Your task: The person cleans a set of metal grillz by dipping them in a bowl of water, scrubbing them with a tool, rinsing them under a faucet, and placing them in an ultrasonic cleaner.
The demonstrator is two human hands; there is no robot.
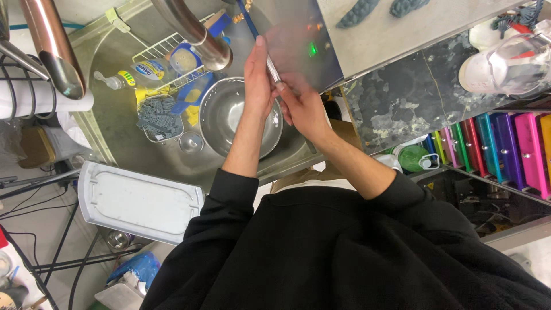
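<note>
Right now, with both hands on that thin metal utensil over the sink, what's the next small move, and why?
Probably lower it toward the steel bowl. The left hand and right hand hold the slim metal utensil above the bowl in the sink, so any drips would land inside.

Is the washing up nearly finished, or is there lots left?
Hard to say what is done: no clean pile shows. In hand: the left hand and right hand hold a thin metal utensil above the sink. Possibly left: the steel bowl sits in the sink, beside a grey cloth and the soap bottle.
</note>
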